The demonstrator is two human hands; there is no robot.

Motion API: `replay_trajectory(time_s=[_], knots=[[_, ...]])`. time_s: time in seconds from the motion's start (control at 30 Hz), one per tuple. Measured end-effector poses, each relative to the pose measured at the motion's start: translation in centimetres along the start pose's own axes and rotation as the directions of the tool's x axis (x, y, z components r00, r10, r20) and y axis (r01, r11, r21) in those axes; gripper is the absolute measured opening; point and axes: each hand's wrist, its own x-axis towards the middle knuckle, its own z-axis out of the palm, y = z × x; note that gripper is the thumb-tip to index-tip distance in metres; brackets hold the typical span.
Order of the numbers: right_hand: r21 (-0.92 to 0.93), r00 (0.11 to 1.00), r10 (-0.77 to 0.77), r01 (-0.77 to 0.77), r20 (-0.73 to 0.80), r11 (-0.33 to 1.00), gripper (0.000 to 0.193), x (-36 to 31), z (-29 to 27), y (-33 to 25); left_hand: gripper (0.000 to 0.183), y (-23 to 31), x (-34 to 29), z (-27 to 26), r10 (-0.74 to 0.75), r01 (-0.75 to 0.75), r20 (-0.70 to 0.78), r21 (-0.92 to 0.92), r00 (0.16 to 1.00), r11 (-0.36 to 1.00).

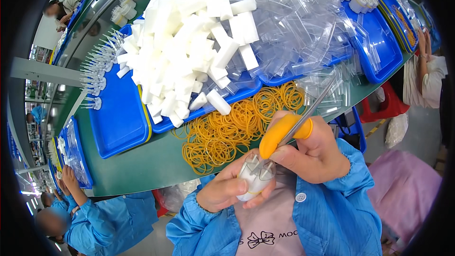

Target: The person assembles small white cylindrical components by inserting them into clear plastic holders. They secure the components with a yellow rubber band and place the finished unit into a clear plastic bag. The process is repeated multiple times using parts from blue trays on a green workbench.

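Observation:
My left hand [226, 190] is closed around a small rounded white part [251, 188] with clear plastic at its top and a thin yellow band round it. In my right hand [316, 159] is a pair of metal tweezers [310, 110], gripped like a pen. Their tips reach down into the clear top of the white part. A yellow finger cot [279, 133] covers my right index finger. Just beyond both hands lies a loose heap of yellow rubber bands [227, 135] on the green table [166, 163].
White foam blocks [180, 47] and clear plastic pieces [294, 23] are heaped in blue trays. Another blue tray [116, 123] lies left, beside upright white nozzle-like parts [97, 73]. At the right stands a blue tray [381, 50]. Co-workers sit left [111, 220] and right [426, 78].

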Motion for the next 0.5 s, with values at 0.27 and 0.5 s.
replay_trajectory(time_s=[0.27, 0.5], knots=[[0.069, 0.972, 0.004, 0.013, -0.236, 0.998, 0.014, -1.1, 0.1, -0.2, 0.064, -0.1, -0.6, -0.3, 0.231, -0.228, -0.011, 0.127, 0.973, 0.965], [-0.862, 0.963, 0.021, 0.229, 0.267, 0.452, 0.025, -1.9, -0.6, -0.4, 0.069, 1.8, -4.4, -0.7, 0.737, -0.622, -0.263, 0.404, 0.623, 0.671]])
